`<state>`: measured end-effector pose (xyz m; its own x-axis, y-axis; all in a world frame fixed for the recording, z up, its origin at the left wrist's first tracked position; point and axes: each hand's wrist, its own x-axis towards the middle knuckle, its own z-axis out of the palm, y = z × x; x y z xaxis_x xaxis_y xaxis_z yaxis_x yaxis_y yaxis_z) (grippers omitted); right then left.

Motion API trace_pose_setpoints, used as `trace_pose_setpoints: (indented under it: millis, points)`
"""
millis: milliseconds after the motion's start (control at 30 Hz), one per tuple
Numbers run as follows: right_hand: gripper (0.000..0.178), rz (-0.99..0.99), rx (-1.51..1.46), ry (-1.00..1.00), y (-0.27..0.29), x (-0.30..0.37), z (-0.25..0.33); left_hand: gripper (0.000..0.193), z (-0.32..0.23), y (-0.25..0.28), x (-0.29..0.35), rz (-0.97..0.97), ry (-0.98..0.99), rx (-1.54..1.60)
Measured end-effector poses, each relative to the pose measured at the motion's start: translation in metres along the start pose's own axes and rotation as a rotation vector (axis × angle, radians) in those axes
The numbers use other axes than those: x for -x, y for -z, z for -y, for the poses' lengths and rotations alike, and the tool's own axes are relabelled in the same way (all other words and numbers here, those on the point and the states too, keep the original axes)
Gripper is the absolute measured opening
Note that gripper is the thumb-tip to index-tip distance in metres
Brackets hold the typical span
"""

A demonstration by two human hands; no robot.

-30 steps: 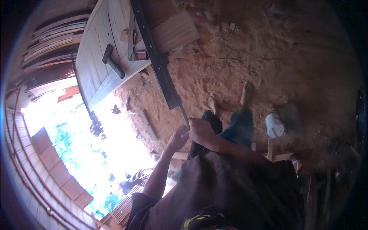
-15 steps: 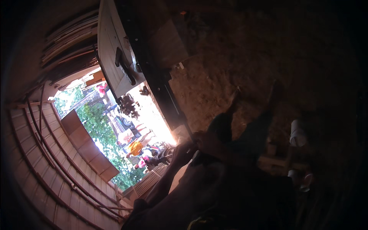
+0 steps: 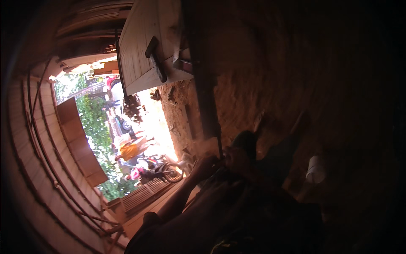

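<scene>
My left hand (image 3: 204, 166) and my right hand (image 3: 237, 159) are close together at the lower middle, in deep shade. Both are closed around the near end of a thin dark rod (image 3: 220, 146). The rod continues from a long dark bar (image 3: 205, 95) that runs away from me toward the top, along the side of a pale wooden panel (image 3: 137, 53). Shadow hides the separate fingers. On the panel lies a hammer (image 3: 155, 59). Beside it, near the bar, is a small dark block-like tool (image 3: 182, 65) with a reddish side.
Brown dirt ground (image 3: 249, 91) spreads to the right, with a white cylindrical container (image 3: 315, 170) on it. Stacked boards (image 3: 91, 21) are at the upper left. Through the bright opening are a motorbike (image 3: 171, 172) and a person in orange (image 3: 129, 150). Metal sheet walling (image 3: 38, 169) curves along the left.
The view has turned, so the bar stands more upright and more of the ground beside the panel shows. Both hands stay closed at the rod, slightly further right in the picture.
</scene>
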<state>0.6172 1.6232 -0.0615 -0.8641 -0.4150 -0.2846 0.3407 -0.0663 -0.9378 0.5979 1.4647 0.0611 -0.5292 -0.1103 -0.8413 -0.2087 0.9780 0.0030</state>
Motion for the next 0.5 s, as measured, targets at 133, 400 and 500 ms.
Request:
trace_pose_setpoints:
  millis: [133, 400, 500]
  points:
    - [0.018, -0.062, 0.102, 0.052, -0.003, -0.001, -0.007, 0.036, -0.007, 0.015, -0.010, 0.165, -0.033, -0.109]
    - [0.026, -0.400, 0.366, 0.086, 0.014, 0.018, 0.017, 0.020, 0.106, 0.064, -0.128, -0.044, -0.803, 0.375]
    - [0.026, -0.539, 0.561, 0.037, 0.021, 0.030, 0.008, 0.021, 0.023, 0.170, -0.141, -0.244, -0.626, 0.449]
